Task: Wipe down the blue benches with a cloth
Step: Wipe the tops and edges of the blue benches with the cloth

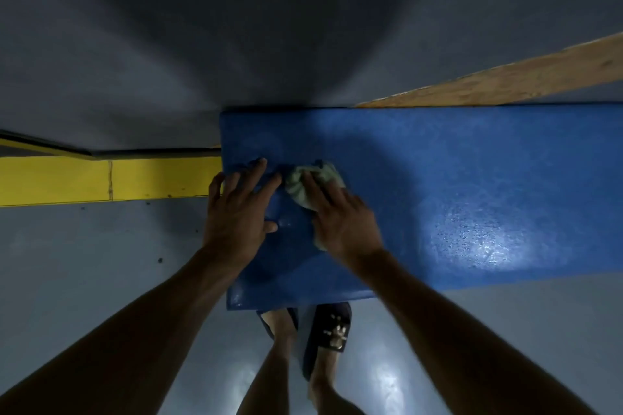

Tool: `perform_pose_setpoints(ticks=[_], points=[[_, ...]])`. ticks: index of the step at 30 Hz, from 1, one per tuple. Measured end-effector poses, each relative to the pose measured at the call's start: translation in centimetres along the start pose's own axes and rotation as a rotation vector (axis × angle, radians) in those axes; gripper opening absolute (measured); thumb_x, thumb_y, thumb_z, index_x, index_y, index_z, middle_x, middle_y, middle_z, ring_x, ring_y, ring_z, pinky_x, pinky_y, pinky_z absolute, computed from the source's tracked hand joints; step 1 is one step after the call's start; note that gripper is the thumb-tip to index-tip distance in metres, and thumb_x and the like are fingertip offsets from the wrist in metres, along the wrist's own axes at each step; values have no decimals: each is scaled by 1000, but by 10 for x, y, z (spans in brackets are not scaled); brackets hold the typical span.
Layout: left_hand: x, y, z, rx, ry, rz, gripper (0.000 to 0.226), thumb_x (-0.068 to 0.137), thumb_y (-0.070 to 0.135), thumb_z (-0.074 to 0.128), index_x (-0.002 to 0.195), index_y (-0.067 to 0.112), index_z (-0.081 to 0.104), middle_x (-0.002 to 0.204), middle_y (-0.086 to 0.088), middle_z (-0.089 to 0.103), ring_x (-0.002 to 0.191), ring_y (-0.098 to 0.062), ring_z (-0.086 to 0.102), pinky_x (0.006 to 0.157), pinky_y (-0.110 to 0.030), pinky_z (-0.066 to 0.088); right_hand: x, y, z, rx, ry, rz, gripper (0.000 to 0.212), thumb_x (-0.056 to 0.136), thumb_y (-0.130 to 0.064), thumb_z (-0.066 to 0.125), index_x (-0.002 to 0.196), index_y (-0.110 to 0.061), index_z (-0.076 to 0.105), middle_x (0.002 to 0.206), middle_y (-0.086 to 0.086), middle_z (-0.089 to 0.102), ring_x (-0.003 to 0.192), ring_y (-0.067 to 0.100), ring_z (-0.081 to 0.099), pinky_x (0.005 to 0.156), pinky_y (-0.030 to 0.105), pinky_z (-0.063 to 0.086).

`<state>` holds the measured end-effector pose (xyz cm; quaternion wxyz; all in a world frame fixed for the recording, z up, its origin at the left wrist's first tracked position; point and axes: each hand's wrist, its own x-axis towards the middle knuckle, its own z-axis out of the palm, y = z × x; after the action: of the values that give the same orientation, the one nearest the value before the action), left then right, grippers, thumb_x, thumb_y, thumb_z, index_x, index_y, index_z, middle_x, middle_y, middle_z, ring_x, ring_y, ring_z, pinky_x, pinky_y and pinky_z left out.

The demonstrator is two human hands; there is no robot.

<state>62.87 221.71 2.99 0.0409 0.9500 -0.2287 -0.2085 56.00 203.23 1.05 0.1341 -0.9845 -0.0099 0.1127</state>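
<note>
I stand at the left end of the blue bench, and both my hands are down on its tabletop. My right hand presses on the green cloth, a crumpled wad that lies on the tabletop near the bench's left end, about midway between its near and far edges. The fingers lie over the cloth and bunch it; part of it sticks out past my fingertips on the far side, and a small corner shows under the heel of my hand. My left hand lies flat just to the left of the cloth, fingers spread and straight, gripping nothing; its outer fingers reach over the bench's left edge.

To the right the tabletop shines under a patch of reflected light. A wooden plank runs at a slant behind the bench's far edge. A yellow ledge lies to the left of the bench. Below the near edge I see my feet in dark sandals on the glossy grey floor.
</note>
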Motion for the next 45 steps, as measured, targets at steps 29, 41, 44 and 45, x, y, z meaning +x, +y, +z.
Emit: perform_pose_setpoints(ticks=[29, 41, 44, 45], points=[[-26, 10, 2, -14, 93, -9, 77, 77, 36, 78, 145, 29, 42, 158, -1, 31, 136, -31, 34, 115, -48, 21, -83, 63, 12, 141, 179, 720, 72, 88, -15, 48, 154, -19, 22, 153, 14, 29, 139, 37, 33, 93, 46, 49], [-101, 25, 36, -86, 119, 26, 60, 78, 25, 79, 134, 22, 58, 141, -4, 52, 117, -35, 54, 97, -49, 42, -136, 70, 12, -4, 68, 120, 70, 79, -15, 64, 146, -17, 43, 132, 17, 54, 89, 41, 62, 71, 43, 54], [-115, 26, 41, -90, 101, -1, 60, 78, 25, 79, 134, 22, 58, 141, -4, 52, 116, -34, 55, 98, -50, 42, -158, 111, 2, 50, 104, 404, 70, 86, -14, 56, 151, -20, 32, 145, 18, 39, 103, 45, 57, 77, 49, 54], [-119, 26, 43, -88, 91, -10, 59, 79, 25, 79, 134, 22, 58, 141, -4, 52, 116, -34, 55, 98, -50, 43, -160, 111, 3, 88, 134, 493, 70, 87, -14, 52, 152, -22, 28, 150, 16, 33, 113, 44, 53, 81, 49, 53]])
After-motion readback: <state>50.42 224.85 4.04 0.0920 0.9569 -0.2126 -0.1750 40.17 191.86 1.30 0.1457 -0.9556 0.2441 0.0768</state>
